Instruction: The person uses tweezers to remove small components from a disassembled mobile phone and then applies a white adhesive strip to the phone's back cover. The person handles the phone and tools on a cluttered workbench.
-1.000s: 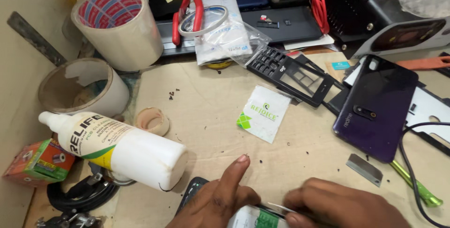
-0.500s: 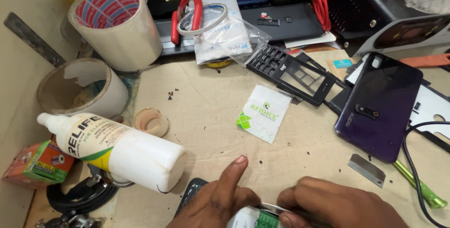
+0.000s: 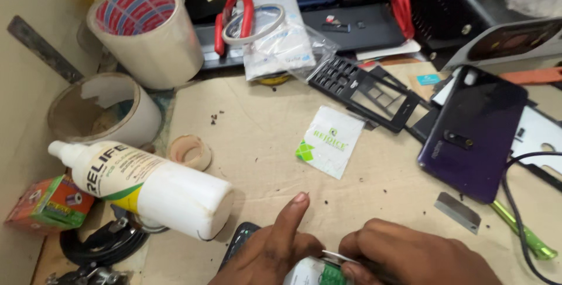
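At the bottom edge, my left hand [image 3: 274,250] presses down on a small white and green sachet [image 3: 313,272] that lies over a dark phone [image 3: 240,239], its index finger pointing up. My right hand [image 3: 413,256] is closed on thin metal tweezers [image 3: 339,256] whose tip meets the sachet. The rest of the phone is hidden under my hands. A white plastic bottle [image 3: 149,186] lies on its side just left of my left hand.
A purple phone back cover [image 3: 477,132] lies at the right, a flat white sachet [image 3: 331,140] in the middle, a metal blade [image 3: 456,211] near my right hand. Tape rolls [image 3: 149,30], red pliers [image 3: 234,7], a black frame [image 3: 363,89] and cables crowd the back.
The view has shifted slightly; my hands stay at the sachet with the tweezers, barely moved.
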